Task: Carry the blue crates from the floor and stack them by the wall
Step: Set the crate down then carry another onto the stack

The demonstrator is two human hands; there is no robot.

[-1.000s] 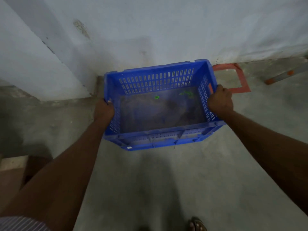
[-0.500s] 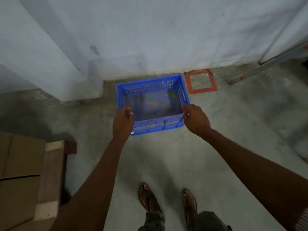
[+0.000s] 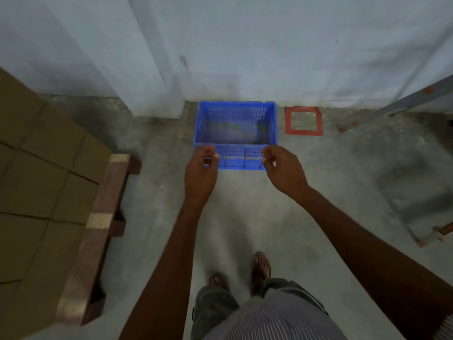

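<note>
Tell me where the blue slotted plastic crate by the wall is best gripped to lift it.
Grip the blue slotted plastic crate by the thick top rim of its two short end walls, one hand per end, coming down from above. It sits upright, open and nearly empty, long side facing the person, so both ends look reachable.

The grey concrete floor (image 3: pixel 220 217) is stretching out beneath both hands, scuffed and stained. A blue crate (image 3: pixel 235 133) is sitting on it just beyond the hands, its far side lying close against the foot of the pale wall (image 3: pixel 269 57). To the right of the right hand (image 3: pixel 282 170), beside the crate, a square outline of red tape (image 3: pixel 303 120) is lying flat on the floor. Well to the left of the left hand (image 3: pixel 201 171), a wooden pallet (image 3: pixel 98 229) is resting on the floor, bearing stacked cardboard boxes (image 3: pixel 36 180). Below the hands, two sandalled feet (image 3: pixel 262 263) are standing on the concrete. Far off to the right, a grey metal frame (image 3: pixel 397 106) is meeting the floor near the wall.
</note>
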